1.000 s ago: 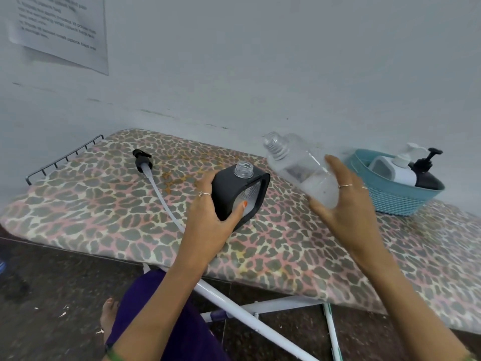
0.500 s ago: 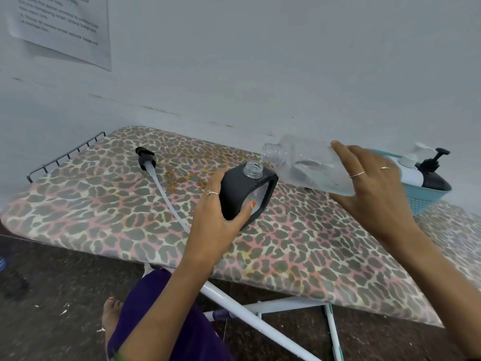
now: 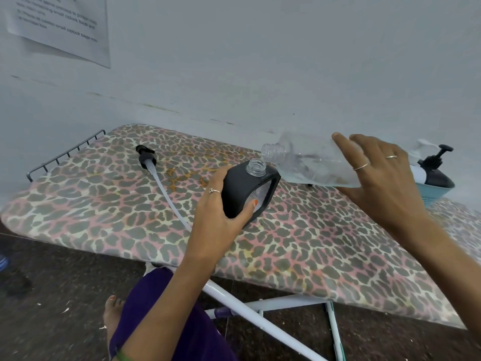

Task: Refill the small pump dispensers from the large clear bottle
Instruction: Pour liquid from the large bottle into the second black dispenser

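My left hand (image 3: 217, 207) grips a black square dispenser bottle (image 3: 248, 190) standing tilted on the leopard-print ironing board (image 3: 312, 243); its clear threaded neck is uncapped. In my right hand (image 3: 374, 175) I hold the large clear bottle (image 3: 307, 161) nearly horizontal, its open mouth just above and right of the dispenser's neck. Clear liquid lies low in the big bottle. The removed black pump head with its long white tube (image 3: 156, 173) lies on the board to the left.
A teal basket (image 3: 434, 194) at the right holds a black pump dispenser (image 3: 437, 173) and a white one, partly hidden by my right hand. A wire rack (image 3: 65, 155) ends the board at the left. The wall stands close behind. White board legs and my foot show below.
My right hand has tipped the large clear bottle from neck-up to almost level and carried its mouth closer to the dispenser's neck. My left hand keeps its hold on the black dispenser.
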Motion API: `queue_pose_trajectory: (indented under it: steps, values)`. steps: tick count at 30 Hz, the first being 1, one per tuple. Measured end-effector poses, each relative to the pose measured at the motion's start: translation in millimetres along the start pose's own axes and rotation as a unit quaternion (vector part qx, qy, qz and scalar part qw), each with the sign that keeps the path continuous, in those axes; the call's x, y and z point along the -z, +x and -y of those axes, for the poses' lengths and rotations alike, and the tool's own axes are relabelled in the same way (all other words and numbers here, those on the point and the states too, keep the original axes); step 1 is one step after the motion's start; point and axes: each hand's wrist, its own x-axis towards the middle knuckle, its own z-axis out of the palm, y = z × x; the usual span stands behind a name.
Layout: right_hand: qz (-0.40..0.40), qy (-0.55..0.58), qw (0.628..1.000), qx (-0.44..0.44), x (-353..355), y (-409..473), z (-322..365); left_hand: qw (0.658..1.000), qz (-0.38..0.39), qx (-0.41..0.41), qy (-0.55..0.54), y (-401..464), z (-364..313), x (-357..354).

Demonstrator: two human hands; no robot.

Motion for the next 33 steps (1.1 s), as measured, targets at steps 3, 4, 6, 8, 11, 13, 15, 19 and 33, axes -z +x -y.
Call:
queue_pose_trajectory:
  steps: [3,4,6,8,11,13,15,19,33]
  values:
    - [-0.001,0.000,1.000,0.007,2,2,-2,1.000,0.000,0.003,0.002,0,-1,0]
    - [-0.001,0.000,1.000,0.010,3,3,-2,1.000,0.001,0.003,0.003,0,-1,0]
    - [-0.002,-0.004,1.000,0.013,3,3,-3,1.000,-0.001,0.002,0.003,0,0,0]
    - [-0.006,-0.011,1.000,0.015,3,4,-5,1.000,-0.001,0.003,0.005,0,0,-1]
    - [-0.009,-0.019,1.000,0.020,4,5,-6,1.000,0.000,0.006,0.006,0,1,-1]
    - [-0.007,-0.022,0.999,0.022,5,6,-7,1.000,-0.001,0.008,0.005,0,0,-1]
    - [-0.003,-0.025,0.999,0.023,5,6,-8,1.000,-0.002,0.008,0.009,0,0,-1]
    - [-0.006,-0.029,0.999,0.028,5,7,-10,1.000,-0.003,0.008,0.009,0,1,-1]
    - [-0.017,-0.038,0.999,0.036,12,12,-14,1.000,-0.002,0.007,0.008,0,0,0]
